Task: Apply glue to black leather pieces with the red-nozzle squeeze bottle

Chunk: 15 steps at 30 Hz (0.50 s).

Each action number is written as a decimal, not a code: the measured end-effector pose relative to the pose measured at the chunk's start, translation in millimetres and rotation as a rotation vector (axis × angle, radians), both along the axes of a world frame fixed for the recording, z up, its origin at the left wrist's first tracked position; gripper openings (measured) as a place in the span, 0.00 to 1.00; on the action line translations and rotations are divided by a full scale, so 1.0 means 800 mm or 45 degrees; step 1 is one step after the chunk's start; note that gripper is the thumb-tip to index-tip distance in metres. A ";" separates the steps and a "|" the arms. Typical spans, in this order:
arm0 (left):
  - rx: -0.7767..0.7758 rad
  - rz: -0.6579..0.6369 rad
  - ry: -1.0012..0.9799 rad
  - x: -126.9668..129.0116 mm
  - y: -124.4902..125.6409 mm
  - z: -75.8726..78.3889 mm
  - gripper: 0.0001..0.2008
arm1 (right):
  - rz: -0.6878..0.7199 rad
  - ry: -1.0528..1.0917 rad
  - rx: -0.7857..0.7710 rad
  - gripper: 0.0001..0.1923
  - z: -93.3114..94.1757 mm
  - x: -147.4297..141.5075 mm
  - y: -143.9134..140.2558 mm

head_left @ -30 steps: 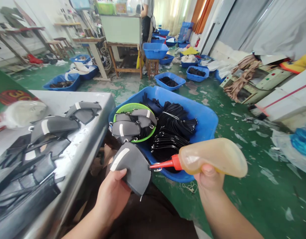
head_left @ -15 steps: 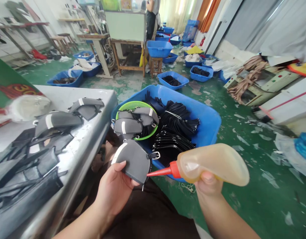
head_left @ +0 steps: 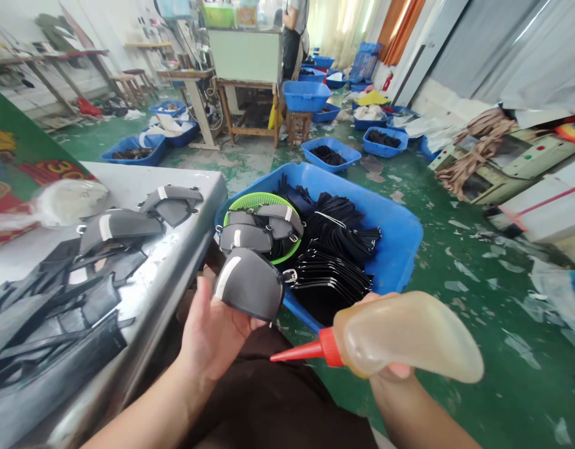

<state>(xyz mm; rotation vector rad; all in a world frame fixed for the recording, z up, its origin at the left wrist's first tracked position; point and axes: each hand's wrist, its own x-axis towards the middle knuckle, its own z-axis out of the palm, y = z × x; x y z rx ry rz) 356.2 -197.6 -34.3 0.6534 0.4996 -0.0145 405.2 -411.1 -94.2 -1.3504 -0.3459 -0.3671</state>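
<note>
Beside the grey worktop (head_left: 175,206), strewn with dark cut pieces, stands a blue tub (head_left: 400,243) of black straps with a green basket (head_left: 257,201) of finished parts inside. Over the lap, the left hand (head_left: 212,337) cradles a grey curved pad (head_left: 247,284) with a white stripe, fingers wrapped underneath it. The right hand (head_left: 393,374) grips a translucent glue bottle (head_left: 409,337), its red nozzle (head_left: 299,352) just below the pad, not touching. Gluing seems the step in hand; the next move likely calls for bringing the nozzle to the pad's edge
</note>
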 end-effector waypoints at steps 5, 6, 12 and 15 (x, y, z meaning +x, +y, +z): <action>0.310 -0.168 0.000 0.025 0.041 -0.011 0.15 | -0.099 -0.087 0.193 0.21 0.022 0.010 0.001; 0.393 -0.257 -0.033 0.027 0.048 -0.013 0.16 | -0.110 -0.092 0.210 0.21 0.026 0.012 0.000; 0.702 -0.572 0.056 0.024 0.053 0.001 0.07 | -0.021 -0.095 0.247 0.17 0.026 0.023 -0.004; 0.854 -0.718 0.072 0.019 0.042 0.013 0.05 | -0.081 -0.142 0.222 0.17 0.021 0.027 -0.005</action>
